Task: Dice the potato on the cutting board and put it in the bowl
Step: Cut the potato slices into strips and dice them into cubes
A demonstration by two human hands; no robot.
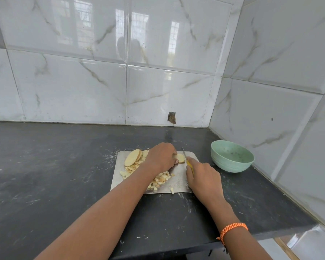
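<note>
The left hand [161, 156] curls its fingers down over one potato slice [180, 158], pinning it flat to the board [178, 177]. The right hand [202, 175] grips the yellow handle of one knife [187, 161] — its thin blade points away from the person and stands at the slice's right edge; whether the edge has bitten in is hard to tell from here. An orange braided band [233, 229] circles the right wrist.

On the metal board, left of the hands, leans a short stack of slices [133, 157], perhaps four or five. Below and beside it lie strips and a heap of dice [160, 180], too many to count; one cube [172, 190] sits alone at the near edge.

One green bowl [232, 156] stands on the dark counter [54, 166] just right of the board — only a few small flecks inside it.
</note>
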